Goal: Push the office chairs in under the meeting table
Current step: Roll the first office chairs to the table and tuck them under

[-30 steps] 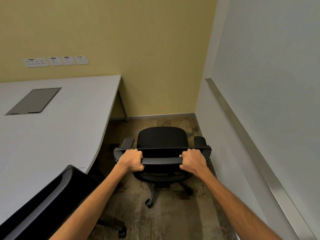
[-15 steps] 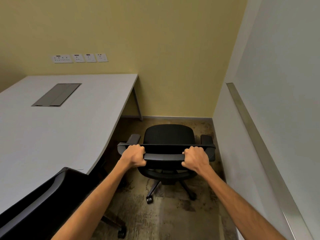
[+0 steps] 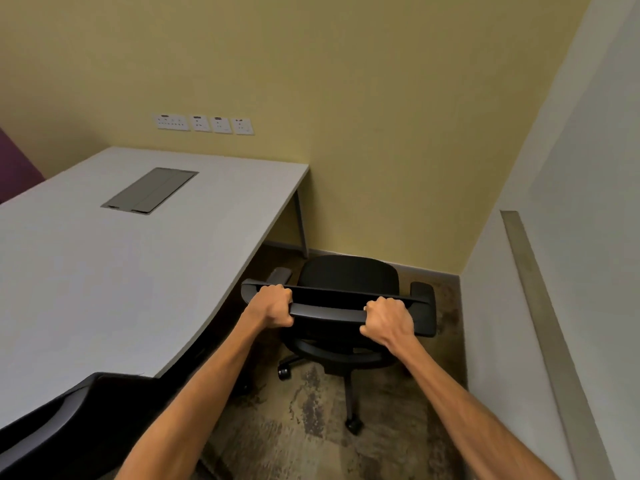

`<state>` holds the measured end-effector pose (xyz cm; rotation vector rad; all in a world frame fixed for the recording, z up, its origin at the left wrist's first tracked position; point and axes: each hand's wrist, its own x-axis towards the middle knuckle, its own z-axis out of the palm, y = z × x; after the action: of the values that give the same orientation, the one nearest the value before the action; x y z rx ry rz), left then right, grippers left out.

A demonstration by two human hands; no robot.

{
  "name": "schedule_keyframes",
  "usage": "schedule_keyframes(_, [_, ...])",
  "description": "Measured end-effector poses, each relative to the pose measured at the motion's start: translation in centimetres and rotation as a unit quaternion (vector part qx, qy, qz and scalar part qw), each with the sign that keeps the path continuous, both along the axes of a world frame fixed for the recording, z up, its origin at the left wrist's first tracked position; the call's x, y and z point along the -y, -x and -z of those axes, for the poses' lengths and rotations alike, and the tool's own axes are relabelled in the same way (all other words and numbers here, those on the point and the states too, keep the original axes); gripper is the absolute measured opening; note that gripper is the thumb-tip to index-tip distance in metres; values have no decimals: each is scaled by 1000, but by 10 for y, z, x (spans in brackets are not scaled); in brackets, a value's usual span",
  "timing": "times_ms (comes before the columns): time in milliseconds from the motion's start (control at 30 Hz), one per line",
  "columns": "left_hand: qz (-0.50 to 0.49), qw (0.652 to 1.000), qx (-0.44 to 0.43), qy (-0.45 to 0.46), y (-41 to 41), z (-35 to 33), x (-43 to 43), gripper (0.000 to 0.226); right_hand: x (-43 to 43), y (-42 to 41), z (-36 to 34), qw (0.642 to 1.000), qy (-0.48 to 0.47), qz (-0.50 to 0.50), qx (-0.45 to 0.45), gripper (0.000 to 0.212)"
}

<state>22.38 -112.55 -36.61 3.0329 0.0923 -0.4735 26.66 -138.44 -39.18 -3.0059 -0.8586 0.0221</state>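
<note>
A black office chair [image 3: 348, 273] on castors stands in the corner, beside the right end of the grey meeting table [image 3: 114, 271]. Its seat faces the yellow wall, and its left armrest is close to the table's curved edge. My left hand [image 3: 273, 305] grips the top bar of the backrest near its left end. My right hand [image 3: 389, 318] grips the same bar near its right end. A second black chair [image 3: 69, 420] sits at the bottom left, its back against the table's near edge.
A white wall [image 3: 512, 341] with a metal rail runs close along the chair's right side. The yellow wall [image 3: 346, 133] closes the corner behind it. A table leg [image 3: 300, 223] stands near the corner. A cable hatch [image 3: 150, 190] is set in the tabletop. Mottled carpet covers the floor.
The chair has rolled further into the corner and turned slightly left toward the table, with both hands holding the backrest bar throughout. My view has swung to the left.
</note>
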Motion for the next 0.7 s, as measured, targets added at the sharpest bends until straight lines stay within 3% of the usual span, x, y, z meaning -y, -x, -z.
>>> schedule_keyframes(200, [-18, 999, 23, 28, -44, -3, 32, 22, 22, -83, -10, 1000, 18, -21, -2, 37])
schedule_keyframes(700, [-128, 991, 19, 34, -101, 2, 46, 23, 13, -188, -8, 992, 8, -124, -26, 28])
